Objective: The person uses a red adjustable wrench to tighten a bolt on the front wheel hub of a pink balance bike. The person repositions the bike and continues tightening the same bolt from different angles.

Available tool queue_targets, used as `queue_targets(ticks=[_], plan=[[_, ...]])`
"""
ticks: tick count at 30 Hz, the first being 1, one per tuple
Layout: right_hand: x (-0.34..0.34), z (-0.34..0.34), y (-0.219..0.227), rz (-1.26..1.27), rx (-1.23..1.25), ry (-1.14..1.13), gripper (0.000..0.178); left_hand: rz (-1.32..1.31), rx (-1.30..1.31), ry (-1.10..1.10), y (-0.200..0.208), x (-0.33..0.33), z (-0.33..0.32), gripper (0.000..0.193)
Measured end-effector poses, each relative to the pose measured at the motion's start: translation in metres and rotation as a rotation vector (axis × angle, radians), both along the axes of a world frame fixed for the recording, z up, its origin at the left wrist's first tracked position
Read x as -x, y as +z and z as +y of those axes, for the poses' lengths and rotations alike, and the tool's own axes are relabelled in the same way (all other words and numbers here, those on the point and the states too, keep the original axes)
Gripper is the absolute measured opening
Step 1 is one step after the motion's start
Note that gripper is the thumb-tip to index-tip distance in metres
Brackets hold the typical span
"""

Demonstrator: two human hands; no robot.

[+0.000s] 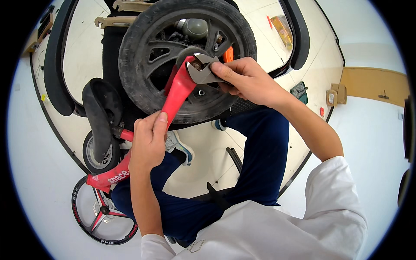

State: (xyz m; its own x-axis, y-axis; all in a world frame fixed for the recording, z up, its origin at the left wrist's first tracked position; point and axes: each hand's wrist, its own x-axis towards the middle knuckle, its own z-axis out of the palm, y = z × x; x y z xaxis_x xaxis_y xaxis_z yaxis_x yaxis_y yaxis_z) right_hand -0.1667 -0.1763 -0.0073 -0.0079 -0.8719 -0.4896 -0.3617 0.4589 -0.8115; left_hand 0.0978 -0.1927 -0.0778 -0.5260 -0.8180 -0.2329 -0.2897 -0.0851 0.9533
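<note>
My left hand (148, 141) is wrapped around the arm of a red bike frame (178, 92), which slants up from the lower left to the wheel's hub. My right hand (248, 80) grips a silver adjustable wrench (203, 76), thumb on top. The wrench's jaws sit around a brownish nut (196, 65) at the end of the red arm; whether they touch it I cannot tell. Under both lies a black wheel (132, 56) with a dusty tyre, resting on a black chair seat (111, 56). A black saddle (97, 102) joins the frame near my left hand.
Armrests, left (58, 56) and right (299, 37), flank the seat. Wooden-looking hooked pieces (115, 21), a grey rounded object (195, 29) and an orange item (228, 55) lie by the wheel. A small wheel (89, 151) and three-spoke wheel (96, 226) are at left. Cartons (340, 93) stand right.
</note>
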Motion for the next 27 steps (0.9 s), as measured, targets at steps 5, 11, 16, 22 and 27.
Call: queue_targets(ticks=[5, 11, 16, 22, 27], plan=[[-0.001, 0.0, -0.001, 0.048, 0.091, 0.042, 0.057, -0.007, 0.022, -0.01, -0.001, 0.001, 0.0, 0.046], [0.0, 0.002, 0.0, 0.182, 0.163, 0.127, 0.05, -0.009, -0.006, -0.004, -0.001, -0.001, 0.0, 0.041], [-0.008, 0.007, 0.006, 0.342, 0.217, 0.208, 0.045, -0.006, 0.004, 0.002, 0.002, 0.002, -0.001, 0.04], [-0.003, -0.002, 0.009, 0.291, 0.072, 0.249, 0.053, -0.045, 0.1, -0.022, -0.005, 0.005, -0.001, 0.047], [0.01, -0.014, 0.01, 0.318, 0.051, 0.364, 0.057, -0.051, 0.045, -0.021, -0.004, 0.005, -0.003, 0.043]])
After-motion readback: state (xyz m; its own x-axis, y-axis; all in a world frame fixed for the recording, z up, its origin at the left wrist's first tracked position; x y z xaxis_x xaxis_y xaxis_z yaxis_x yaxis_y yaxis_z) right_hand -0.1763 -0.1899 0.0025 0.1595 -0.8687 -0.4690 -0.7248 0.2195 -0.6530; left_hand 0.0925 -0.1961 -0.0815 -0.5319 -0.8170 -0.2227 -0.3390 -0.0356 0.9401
